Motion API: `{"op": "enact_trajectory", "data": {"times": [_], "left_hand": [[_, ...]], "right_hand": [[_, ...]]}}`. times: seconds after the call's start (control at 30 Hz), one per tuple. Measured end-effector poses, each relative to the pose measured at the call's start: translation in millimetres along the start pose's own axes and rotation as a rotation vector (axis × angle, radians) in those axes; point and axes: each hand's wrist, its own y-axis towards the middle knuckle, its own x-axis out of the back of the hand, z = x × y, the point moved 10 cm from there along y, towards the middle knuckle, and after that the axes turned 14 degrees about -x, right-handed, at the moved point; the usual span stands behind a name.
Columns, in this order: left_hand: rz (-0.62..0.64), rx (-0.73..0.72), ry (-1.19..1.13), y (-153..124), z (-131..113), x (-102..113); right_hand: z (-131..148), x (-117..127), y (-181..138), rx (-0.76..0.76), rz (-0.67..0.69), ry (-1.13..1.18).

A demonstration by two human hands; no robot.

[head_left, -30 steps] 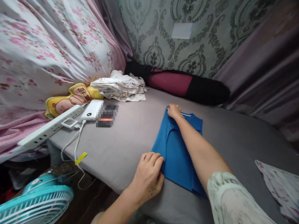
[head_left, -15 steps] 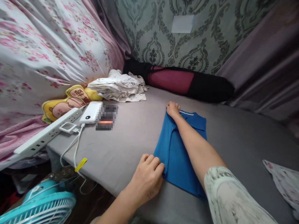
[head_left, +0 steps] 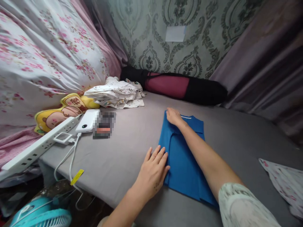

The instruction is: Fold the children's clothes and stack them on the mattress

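A blue garment (head_left: 183, 164), apparently a shirt, lies folded on the grey sheet with a white strip at its far edge. My left hand (head_left: 155, 167) rests on its near left side, fingers spread and stretched out, palm down. Near the far left corner, my right hand (head_left: 174, 116) lies on the cloth with its fingers extended, and my forearm crosses over the garment. The undersides of both hands are hidden.
A black and maroon long bag (head_left: 168, 84) lies along the wall. White patterned clothes (head_left: 115, 93), a yellow plush (head_left: 55, 116), a white power bank (head_left: 87, 121) and a power strip (head_left: 44, 143) are left. A turquoise fan (head_left: 42, 217) stands below; patterned cloth (head_left: 284, 179) lies right.
My left hand has opened from a curled grip on the garment's left edge and now lies flat there. My right hand has flattened at the far corner. The view has shifted slightly.
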Motion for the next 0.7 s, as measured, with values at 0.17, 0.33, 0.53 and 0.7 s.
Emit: {"op": "enact_trajectory", "data": {"times": [0.17, 0.33, 0.53, 0.7], "left_hand": [[0.113, 0.005, 0.032, -6, -3, -19], [0.154, 0.007, 0.072, -6, -3, -21], [0.109, -0.015, 0.116, -8, -3, -22], [0.11, -0.06, 0.12, -10, -6, -19]], "right_hand": [[11, -26, -31, 0.008, 0.069, -0.038], [7, -33, -28, -0.053, 0.099, -0.001], [4, -32, -27, -0.054, 0.076, 0.035], [4, -21, -32, -0.051, 0.027, 0.11]]}}
